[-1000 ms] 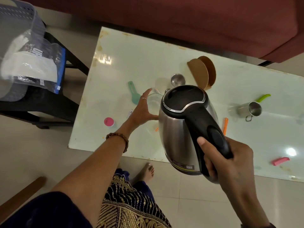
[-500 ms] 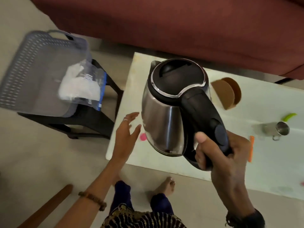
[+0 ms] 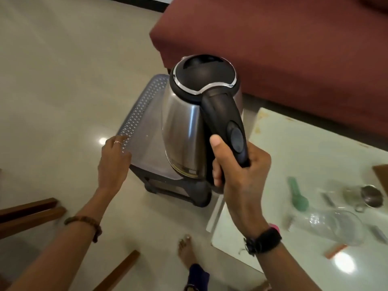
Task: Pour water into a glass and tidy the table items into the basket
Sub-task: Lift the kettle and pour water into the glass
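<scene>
Kettle now over basket, right hand gripping handle

My right hand holds a brushed-silver kettle with black lid and handle, over a grey basket perforated in dotted rows; at 12 o'clock a maroon sofa, at 3 o'clock a white table with a mint-green scoop.

Right hand — fingers curled round the black handle of the kettle, thumb laid up along it, forearm reaching in from lower right; left hand — fingers loosely extended, touching the basket rim, forearm from lower left
</scene>
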`<state>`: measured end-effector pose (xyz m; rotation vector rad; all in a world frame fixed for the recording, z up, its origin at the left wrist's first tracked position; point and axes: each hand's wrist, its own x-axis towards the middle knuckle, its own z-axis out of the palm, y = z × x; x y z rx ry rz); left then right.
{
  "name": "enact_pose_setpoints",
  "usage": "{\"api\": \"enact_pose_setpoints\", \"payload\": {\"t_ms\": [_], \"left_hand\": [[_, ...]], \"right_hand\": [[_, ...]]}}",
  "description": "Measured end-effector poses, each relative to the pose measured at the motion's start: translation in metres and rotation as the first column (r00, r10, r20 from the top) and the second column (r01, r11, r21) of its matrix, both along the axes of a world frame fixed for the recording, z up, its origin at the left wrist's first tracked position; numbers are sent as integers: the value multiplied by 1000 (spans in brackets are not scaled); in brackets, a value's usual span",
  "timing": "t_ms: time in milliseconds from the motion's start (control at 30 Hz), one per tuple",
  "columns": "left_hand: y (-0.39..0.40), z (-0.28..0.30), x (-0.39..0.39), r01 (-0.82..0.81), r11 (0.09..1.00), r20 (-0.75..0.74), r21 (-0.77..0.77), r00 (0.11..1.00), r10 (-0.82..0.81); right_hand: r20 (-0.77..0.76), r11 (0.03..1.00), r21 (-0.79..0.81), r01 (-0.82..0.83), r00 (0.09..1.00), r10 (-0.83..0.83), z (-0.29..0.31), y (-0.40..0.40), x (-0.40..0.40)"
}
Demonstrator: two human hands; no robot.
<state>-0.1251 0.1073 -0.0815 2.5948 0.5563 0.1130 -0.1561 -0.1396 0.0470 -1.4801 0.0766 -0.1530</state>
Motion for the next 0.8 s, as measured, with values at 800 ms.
{"api": "enact_pose_setpoints", "payload": {"t_ms": [800], "left_hand": [[48, -72, 36, -123, 956, 22, -267, 991, 134]], "right_hand": [[-123, 997, 35, 67, 990, -62, -122, 224, 60]]}}
